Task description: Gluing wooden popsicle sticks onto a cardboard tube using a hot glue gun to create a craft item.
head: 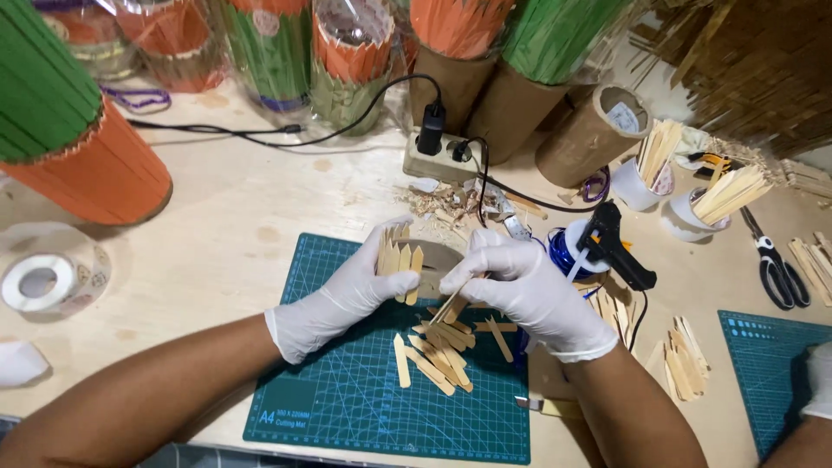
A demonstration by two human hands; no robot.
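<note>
My left hand (347, 295), in a white glove, grips a short cardboard tube (440, 258) with several pointed wooden sticks (399, 258) glued upright along its side. My right hand (529, 290), also gloved, pinches one loose wooden stick (452, 302) right beside the tube. Both hands hover over a dark green cutting mat (347, 399), where a small pile of cut wooden sticks (442, 351) lies just below them.
A black glue gun (611, 243) rests at the right by a blue spool. Cups of sticks (693, 204), scissors (776, 269), a power strip (442, 156), a tape roll (43, 277), orange and green stick-covered cylinders (78, 147) and another person's gloved hand (817, 381) surround the mat.
</note>
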